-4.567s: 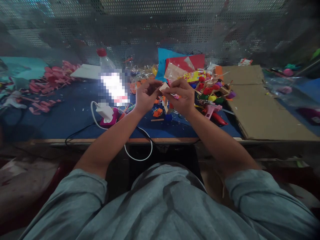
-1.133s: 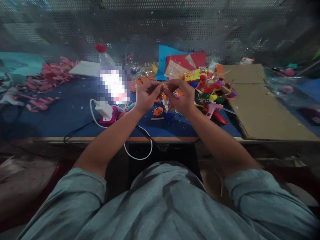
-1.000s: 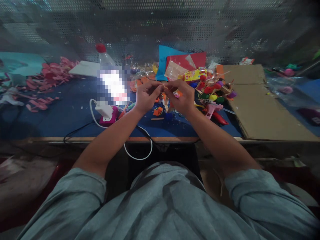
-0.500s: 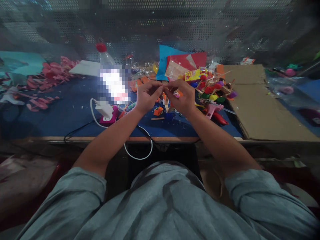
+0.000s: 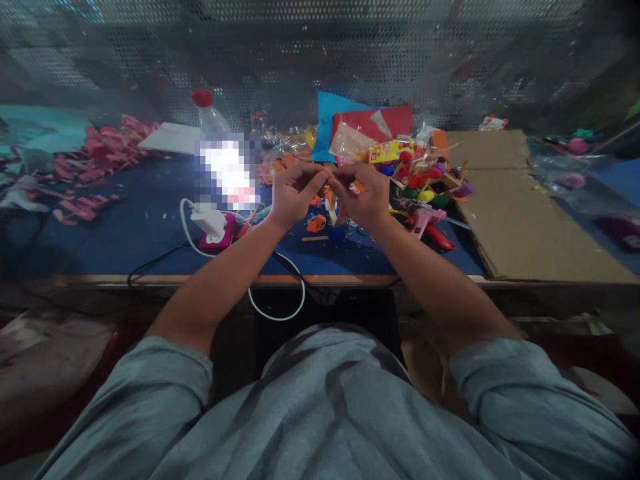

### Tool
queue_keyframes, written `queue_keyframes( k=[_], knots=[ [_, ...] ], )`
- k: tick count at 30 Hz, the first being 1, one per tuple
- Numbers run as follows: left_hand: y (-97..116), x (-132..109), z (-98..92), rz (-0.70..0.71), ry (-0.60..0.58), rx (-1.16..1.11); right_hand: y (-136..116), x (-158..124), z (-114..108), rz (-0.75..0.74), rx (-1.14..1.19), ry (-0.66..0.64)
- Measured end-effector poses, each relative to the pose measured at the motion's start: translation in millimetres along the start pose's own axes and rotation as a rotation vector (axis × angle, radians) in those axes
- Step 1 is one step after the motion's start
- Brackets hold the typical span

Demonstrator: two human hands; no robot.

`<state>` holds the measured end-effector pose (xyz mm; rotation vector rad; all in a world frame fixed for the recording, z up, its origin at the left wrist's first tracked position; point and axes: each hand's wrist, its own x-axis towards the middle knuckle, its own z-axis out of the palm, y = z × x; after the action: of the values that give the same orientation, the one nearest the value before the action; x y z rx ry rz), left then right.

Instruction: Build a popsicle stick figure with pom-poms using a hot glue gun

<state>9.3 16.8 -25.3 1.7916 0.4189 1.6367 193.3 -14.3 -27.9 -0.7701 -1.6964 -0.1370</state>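
Note:
My left hand (image 5: 295, 192) and my right hand (image 5: 366, 192) meet fingertip to fingertip above the blue table. Both are closed in a pinch, and whatever lies between the fingertips is too small to make out. Just below them on the table are an orange piece (image 5: 316, 223), some small wooden sticks (image 5: 333, 205) and a blue cup-like piece (image 5: 337, 233). A single flat wooden stick (image 5: 315, 239) lies nearer the table's front edge. To the right of my right hand is a heap of colourful small pieces (image 5: 425, 177).
On the left stand a red-capped bottle (image 5: 203, 99) and a bright, pixelated phone-like screen (image 5: 227, 170). A white charger (image 5: 210, 222) sits on a purple socket block (image 5: 220, 233), its white cable looping over the edge. Pink cutouts (image 5: 107, 143) lie far left; cardboard (image 5: 525, 213) covers the right. A pink glue gun (image 5: 427, 219) is nearby.
Almost nothing differs. Both hands keep the same pinch at the same place, with only a tiny shift of the fingers and of the view.

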Motion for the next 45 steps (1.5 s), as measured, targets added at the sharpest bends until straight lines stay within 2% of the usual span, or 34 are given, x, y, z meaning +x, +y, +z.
queue_keyframes(
  k=[19, 25, 30, 45],
  knots=[
    [-9.1, 0.8, -1.2, 0.016, -0.009, 0.012, -2.7, 2.4, -0.1, -0.063, 0.034, 0.013],
    [-10.5, 0.7, -0.1, -0.049, 0.004, -0.036, -4.1, 3.3, -1.3, -0.059, 0.022, 0.016],
    [-11.6, 1.8, -1.4, -0.047, -0.017, -0.05, -2.6, 3.4, -0.8, -0.062, 0.015, 0.011],
    [-5.9, 1.5, -1.1, -0.087, -0.032, -0.007, -0.9, 2.3, 0.2, -0.046, 0.009, -0.058]
  ],
)
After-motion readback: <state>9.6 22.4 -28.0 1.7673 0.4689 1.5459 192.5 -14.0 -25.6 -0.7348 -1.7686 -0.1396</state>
